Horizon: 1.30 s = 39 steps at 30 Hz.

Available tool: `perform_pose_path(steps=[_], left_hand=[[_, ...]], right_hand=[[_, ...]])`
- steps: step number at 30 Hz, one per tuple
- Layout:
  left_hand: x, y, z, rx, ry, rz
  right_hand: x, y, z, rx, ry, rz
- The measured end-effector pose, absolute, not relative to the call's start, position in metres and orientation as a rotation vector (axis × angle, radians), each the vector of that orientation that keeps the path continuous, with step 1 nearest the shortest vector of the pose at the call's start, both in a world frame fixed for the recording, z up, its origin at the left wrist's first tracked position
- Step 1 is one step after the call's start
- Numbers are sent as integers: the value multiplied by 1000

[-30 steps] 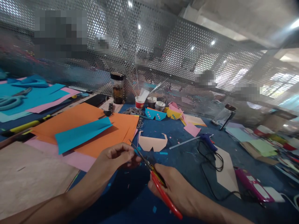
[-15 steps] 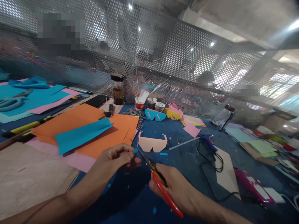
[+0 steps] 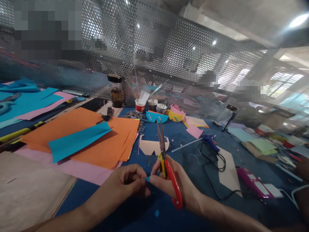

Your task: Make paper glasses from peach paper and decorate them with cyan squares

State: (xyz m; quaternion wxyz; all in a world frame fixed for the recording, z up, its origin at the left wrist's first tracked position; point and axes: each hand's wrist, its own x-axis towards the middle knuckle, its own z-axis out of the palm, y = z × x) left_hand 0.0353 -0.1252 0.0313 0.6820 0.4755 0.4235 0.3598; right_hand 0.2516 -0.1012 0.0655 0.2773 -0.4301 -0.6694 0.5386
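Observation:
My left hand is closed in a pinch at a tiny piece of blue paper, most of it hidden by the fingers. My right hand grips scissors with red and yellow handles, their blades upright and nearly together. Its thumb tip also touches the blue paper, so both hands meet there. Just beyond the hands lies a pale pink paper glasses cutout, partly behind the blades. Farther back stand blue paper glasses with small pink squares and yellow paper glasses with small blue squares.
Orange sheets with a folded blue strip on top lie left. A glue gun with a looping black cord and a purple device are right. Paper cups and a lidded jar stand before the perforated screen.
The scissors have swung from pointing left at the left hand to pointing upward. My right hand has moved in, and its thumb now meets the blue paper at my left fingertips.

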Motion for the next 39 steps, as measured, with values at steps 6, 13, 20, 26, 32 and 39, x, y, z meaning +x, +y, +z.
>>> perform_pose_path(steps=[6,13,20,26,32,39], left_hand=[[36,-128,31,1089,942,800],[29,-121,36,1141,1055,832],[25,-120,43,1148,1144,905],[29,-121,40,1129,1145,837],[32,-122,40,1129,1118,822],[25,-117,35,1157,1151,866]], right_hand=[[250,-103,69,-1136,-1757,1465],[254,-96,77,-1187,-1719,1308],[257,-92,70,-1111,-1709,1317],[255,-96,72,-1072,-1722,1366],[253,-99,74,-1054,-1744,1361],[254,-95,68,-1035,-1785,1291]])
